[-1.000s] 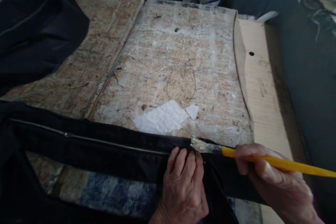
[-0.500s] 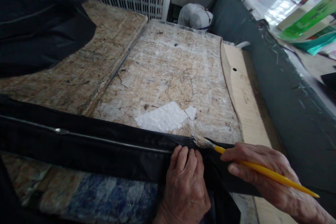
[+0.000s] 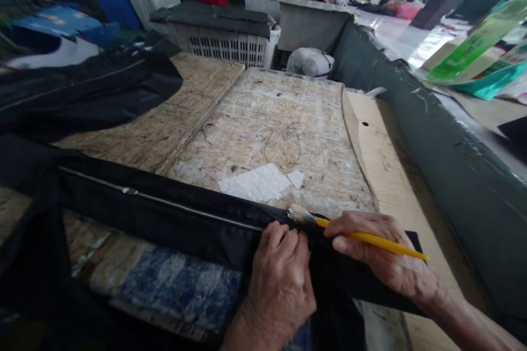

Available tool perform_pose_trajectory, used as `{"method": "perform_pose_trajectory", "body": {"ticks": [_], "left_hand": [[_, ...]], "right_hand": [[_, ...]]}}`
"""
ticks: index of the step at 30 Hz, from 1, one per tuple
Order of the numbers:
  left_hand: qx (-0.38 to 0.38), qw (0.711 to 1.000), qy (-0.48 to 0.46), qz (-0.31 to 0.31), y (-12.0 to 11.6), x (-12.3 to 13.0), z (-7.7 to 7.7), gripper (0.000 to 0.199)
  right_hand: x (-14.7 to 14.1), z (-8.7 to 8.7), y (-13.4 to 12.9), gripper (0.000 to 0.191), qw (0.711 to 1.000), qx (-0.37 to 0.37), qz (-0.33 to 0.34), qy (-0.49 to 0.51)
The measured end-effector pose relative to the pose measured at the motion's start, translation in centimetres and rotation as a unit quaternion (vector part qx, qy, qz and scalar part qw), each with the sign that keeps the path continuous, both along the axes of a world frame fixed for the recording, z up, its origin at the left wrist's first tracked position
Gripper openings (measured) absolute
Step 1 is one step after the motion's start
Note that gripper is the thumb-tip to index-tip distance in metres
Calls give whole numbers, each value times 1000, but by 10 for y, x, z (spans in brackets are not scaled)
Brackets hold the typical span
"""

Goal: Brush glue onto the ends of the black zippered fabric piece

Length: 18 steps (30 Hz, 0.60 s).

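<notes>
Apparently pressing left hand, with fingers together, at the zipper to steady black fabric, and pinching yellow brush in right hand.

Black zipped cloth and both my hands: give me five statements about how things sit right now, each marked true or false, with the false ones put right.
1. The right hand holds the brush by its yellow handle. True.
2. The left hand is lifted clear of the black cloth. False: its fingertips rest on the cloth.
3. The zipper slider is to the left of the left hand. True.
4. The bristles point toward the right side of the picture. False: they point left, near the cloth's far edge.
5. A large and a small piece of white paper lie beyond the cloth. True.
</notes>
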<state>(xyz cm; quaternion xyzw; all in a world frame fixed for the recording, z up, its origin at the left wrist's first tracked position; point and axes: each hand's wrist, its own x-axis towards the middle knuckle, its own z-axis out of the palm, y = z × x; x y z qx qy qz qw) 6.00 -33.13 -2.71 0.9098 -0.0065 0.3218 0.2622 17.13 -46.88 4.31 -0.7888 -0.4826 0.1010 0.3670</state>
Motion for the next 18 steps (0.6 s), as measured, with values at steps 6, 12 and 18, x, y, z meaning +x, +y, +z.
{"method": "perform_pose_trajectory", "body": {"ticks": [6, 12, 18], "left_hand": [[6, 1000, -4, 0, 1, -1, -2, 29], [-12, 1000, -11, -16, 3, -1, -3, 28], [-22, 1000, -17, -9, 2, -1, -5, 31]], "right_hand": [[-2, 14, -5, 17, 997, 38, 23, -66], [-1, 6, 6, 24, 996, 11, 65, -68], [-1, 12, 4, 15, 987, 18, 82, -138]]}}
